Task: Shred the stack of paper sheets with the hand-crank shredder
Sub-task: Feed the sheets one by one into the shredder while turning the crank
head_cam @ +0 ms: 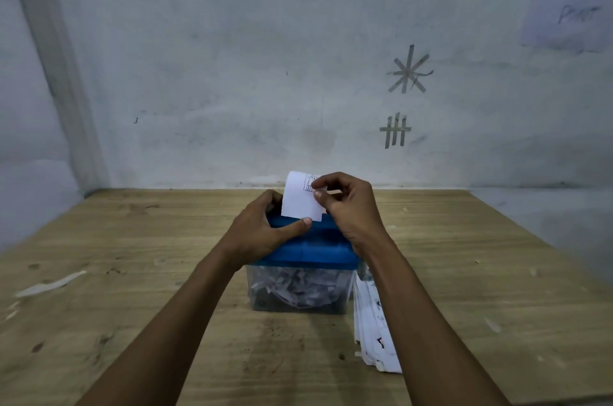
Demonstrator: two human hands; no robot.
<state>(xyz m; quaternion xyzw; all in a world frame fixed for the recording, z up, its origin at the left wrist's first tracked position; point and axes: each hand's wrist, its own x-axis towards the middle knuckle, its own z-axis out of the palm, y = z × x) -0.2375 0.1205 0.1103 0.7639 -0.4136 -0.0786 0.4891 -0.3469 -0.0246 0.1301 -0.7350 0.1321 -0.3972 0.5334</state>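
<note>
The hand-crank shredder (308,249) stands mid-table: a blue top on a clear bin (298,289) filled with paper shreds. A white printed sheet (300,198) stands upright at the slot on the blue top. My right hand (348,206) pinches the sheet's upper right edge between thumb and fingers. My left hand (265,226) grips the left side of the blue top, its thumb lying along the front by the sheet's lower edge. A stack of paper sheets (373,329) lies on the table right of the bin, partly under my right forearm. The crank is hidden.
The wooden table (132,273) runs back to a grey wall (232,73) close behind the shredder. A torn paper scrap (49,284) lies at the table's left edge. A note is taped high on the wall at the right.
</note>
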